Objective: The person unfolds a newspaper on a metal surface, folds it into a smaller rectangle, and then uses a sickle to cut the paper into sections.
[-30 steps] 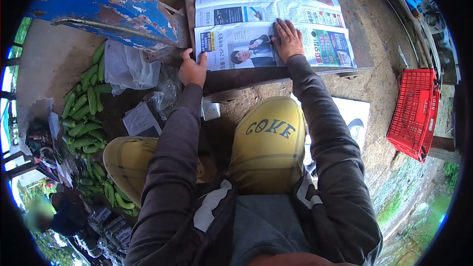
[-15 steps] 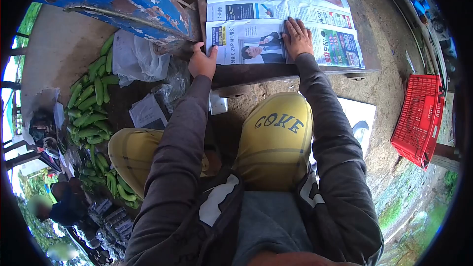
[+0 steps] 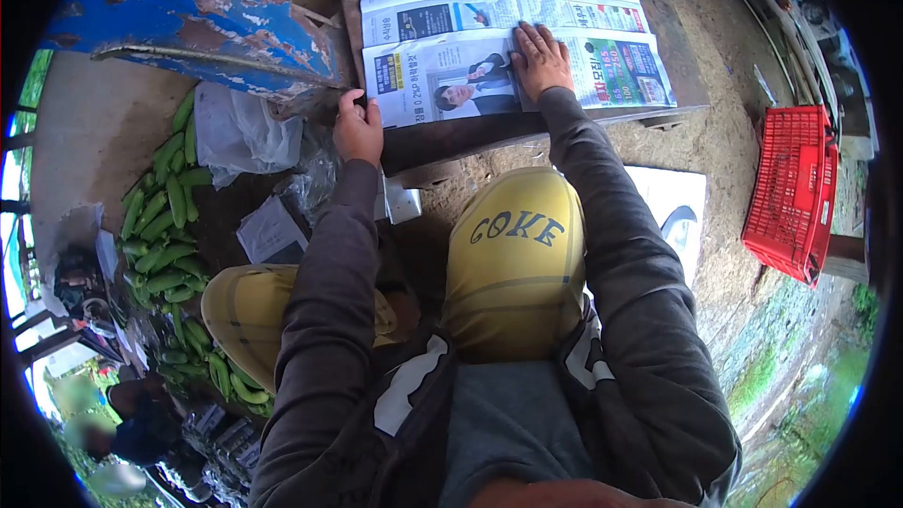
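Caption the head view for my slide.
Right hand flat on newspaper, left hand by its edge; green vegetables at left, red basket at right.

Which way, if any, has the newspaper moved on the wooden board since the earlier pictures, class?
No: the newspaper lies as before against the edges of the wooden board, with no clear shift in any direction.

Soft daylight lights the scene and burns out to white along the far left edge. On the white printed newspaper sheet [image 3: 564, 14], large type reads sharply while small type dissolves. Pale highlights sit on the crumpled translucent plastic bag [image 3: 246, 132]; deep shadow pools below the dark brown wooden table [image 3: 451, 143]. The wide lens leaves black corners, blue fringing and a skewed red plastic crate [image 3: 788, 193]. Round blurred patches smear the lower left.
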The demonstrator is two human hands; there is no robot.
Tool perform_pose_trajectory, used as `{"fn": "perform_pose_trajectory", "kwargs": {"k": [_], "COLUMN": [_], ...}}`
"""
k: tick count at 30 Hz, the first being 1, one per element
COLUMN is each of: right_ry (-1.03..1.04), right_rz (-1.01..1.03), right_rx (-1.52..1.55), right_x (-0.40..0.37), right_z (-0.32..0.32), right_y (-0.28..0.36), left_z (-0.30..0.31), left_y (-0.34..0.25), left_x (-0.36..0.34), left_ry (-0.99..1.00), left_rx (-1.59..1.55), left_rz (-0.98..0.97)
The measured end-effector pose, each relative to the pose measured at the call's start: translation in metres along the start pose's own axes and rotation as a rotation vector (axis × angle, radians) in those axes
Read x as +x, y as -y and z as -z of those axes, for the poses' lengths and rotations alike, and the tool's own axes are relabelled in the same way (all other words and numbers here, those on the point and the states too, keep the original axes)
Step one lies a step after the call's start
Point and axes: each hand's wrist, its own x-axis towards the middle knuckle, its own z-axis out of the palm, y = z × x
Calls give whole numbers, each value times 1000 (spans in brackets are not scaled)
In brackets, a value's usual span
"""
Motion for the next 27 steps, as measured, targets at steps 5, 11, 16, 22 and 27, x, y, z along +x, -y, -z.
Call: {"fn": "perform_pose_trajectory", "kwargs": {"k": [5, 11, 16, 22, 27], "right_ry": [11, -11, -8, -8, -64], "right_rz": [-20, -23, -32, -30, 61], "right_rx": [-3, 6, 18, 26, -10], "right_x": [-1, -2, -2, -1, 1], "right_z": [2, 3, 4, 0, -37], "right_y": [2, 1, 2, 1, -28], "left_z": [-4, -9, 10, 12, -8], "left_y": [1, 6, -14, -71, -100], "left_x": [4, 3, 3, -7, -27], "left_ry": [-3, -9, -3, 215, 397], "left_rx": [114, 158, 316, 57, -133], "left_rz": [50, 51, -153, -545, -671]}}
